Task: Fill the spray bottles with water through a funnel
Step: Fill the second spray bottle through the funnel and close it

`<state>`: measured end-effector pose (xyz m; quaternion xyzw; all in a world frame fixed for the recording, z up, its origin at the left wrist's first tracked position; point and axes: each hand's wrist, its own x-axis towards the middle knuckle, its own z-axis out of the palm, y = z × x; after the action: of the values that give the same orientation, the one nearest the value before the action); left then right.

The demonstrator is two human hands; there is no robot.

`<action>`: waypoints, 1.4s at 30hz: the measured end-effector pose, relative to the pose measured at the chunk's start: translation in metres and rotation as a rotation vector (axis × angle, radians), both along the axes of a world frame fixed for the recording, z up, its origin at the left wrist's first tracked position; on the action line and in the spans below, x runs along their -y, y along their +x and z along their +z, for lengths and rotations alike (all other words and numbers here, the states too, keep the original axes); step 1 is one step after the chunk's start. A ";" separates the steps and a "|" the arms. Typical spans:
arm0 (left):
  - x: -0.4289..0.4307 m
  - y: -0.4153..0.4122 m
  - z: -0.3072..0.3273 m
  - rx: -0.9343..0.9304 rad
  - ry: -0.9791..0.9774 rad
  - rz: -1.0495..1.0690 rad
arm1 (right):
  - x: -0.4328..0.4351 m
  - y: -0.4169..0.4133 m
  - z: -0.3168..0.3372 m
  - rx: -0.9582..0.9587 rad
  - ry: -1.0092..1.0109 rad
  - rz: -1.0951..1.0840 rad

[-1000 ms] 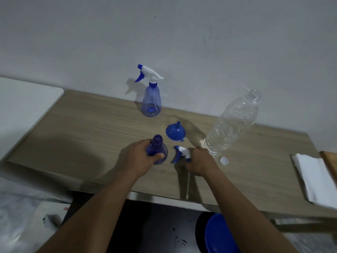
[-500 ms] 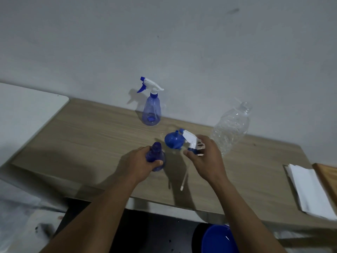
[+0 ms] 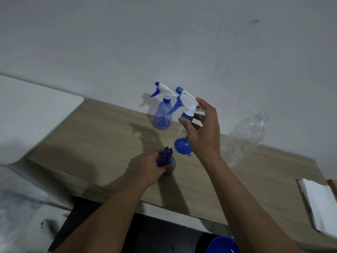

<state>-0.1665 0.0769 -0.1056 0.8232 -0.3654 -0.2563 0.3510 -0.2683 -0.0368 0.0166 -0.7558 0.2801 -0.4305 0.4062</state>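
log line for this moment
left hand: grips capless spray bottle | right hand: holds trigger head, tube tip at bottle mouth | funnel: on table

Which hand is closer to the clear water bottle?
Right. Right hand, pinching the trigger sprayer, hovers just left of the water bottle; left hand grips a spray bottle farther left.

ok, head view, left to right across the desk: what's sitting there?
White side table → far spray bottle → blue funnel → clear water bottle → stack of white paper. Left out: the open bottle the left hand grips and the trigger head the right hand pinches; both overlap these.
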 end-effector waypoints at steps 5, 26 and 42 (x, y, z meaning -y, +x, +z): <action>-0.002 0.001 0.000 -0.018 -0.020 -0.001 | 0.000 0.008 -0.020 -0.026 -0.007 0.044; -0.011 -0.005 -0.019 -0.115 -0.235 0.029 | -0.012 -0.015 -0.088 -0.437 -0.110 0.264; -0.012 -0.004 -0.018 -0.154 -0.242 0.034 | -0.005 -0.013 -0.088 -0.528 -0.042 0.179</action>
<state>-0.1706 0.0893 -0.1234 0.7588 -0.3516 -0.2671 0.4789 -0.2808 -0.0322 -0.0709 -0.8719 0.2994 -0.1865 0.3398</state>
